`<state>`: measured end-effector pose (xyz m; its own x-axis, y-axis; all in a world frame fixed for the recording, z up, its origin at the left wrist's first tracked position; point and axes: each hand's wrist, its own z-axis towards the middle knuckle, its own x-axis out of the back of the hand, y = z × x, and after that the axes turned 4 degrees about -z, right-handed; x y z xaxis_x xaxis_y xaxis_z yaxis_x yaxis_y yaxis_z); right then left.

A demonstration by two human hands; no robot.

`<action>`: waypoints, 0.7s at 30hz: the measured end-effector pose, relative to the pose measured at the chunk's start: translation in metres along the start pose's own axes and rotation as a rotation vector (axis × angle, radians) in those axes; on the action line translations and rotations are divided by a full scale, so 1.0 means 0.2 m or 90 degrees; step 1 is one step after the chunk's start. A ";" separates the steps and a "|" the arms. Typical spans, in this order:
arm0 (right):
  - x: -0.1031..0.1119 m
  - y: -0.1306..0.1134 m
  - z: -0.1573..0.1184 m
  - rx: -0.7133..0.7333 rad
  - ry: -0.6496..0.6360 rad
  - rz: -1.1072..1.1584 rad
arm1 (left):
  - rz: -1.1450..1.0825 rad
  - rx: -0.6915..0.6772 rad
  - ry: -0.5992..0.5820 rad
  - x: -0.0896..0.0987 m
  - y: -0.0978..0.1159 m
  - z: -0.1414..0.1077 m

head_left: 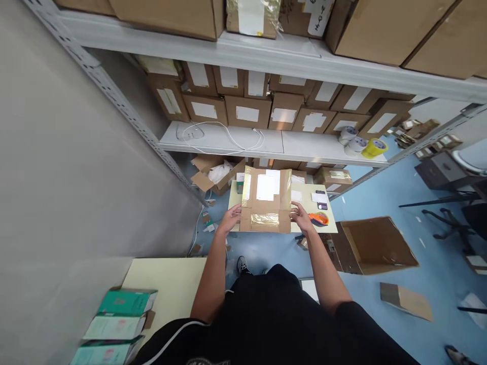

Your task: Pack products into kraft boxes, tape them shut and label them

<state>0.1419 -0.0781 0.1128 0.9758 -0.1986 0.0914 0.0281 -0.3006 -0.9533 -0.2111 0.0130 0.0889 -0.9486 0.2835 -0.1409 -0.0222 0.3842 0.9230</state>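
A brown cardboard box (264,203) with white labels and shiny tape along its edges is in front of me, over the pale yellow table (332,223). My left hand (231,218) grips its left side, fingers partly hidden behind the cardboard. At the opposite side, my right hand (300,217) has its fingers curled on the box edge. Right of that hand lie an orange item in a dark round holder (318,219), a white paper (318,197) and small dark devices (322,206).
Shelves above hold many labelled cartons (247,111), a white cable (228,137) and tape rolls (375,148). An open carton (216,172) stands behind left. A large open box (376,246) sits on the floor at right. Green boxes (127,302) lie on a side table lower left.
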 end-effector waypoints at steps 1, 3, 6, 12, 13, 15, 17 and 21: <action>0.01 0.02 0.03 -0.004 0.008 -0.004 | 0.008 0.000 -0.007 0.00 0.00 0.04; 0.04 0.07 0.09 -0.010 0.026 -0.019 | 0.016 -0.002 -0.012 -0.01 0.01 0.10; 0.11 0.14 0.20 -0.011 0.042 -0.071 | 0.018 -0.009 0.005 -0.06 0.00 0.18; 0.29 0.31 0.34 -0.005 0.035 -0.197 | 0.112 0.043 0.134 -0.35 -0.09 0.37; 0.30 0.34 0.35 -0.009 0.005 -0.200 | 0.149 0.057 0.165 -0.41 -0.12 0.40; 0.31 0.39 0.35 -0.018 -0.064 -0.206 | 0.219 0.081 0.225 -0.54 -0.17 0.45; 0.29 0.43 0.33 -0.009 -0.131 -0.219 | 0.246 0.094 0.282 -0.66 -0.22 0.48; 0.19 0.47 0.30 0.075 -0.193 -0.277 | 0.150 0.064 0.342 -0.89 -0.26 0.49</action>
<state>0.1956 -0.0576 0.0086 0.8872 0.2045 0.4137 0.4501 -0.1856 -0.8735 -0.0096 0.0291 0.0315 -0.9520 -0.1031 0.2884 0.2130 0.4538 0.8653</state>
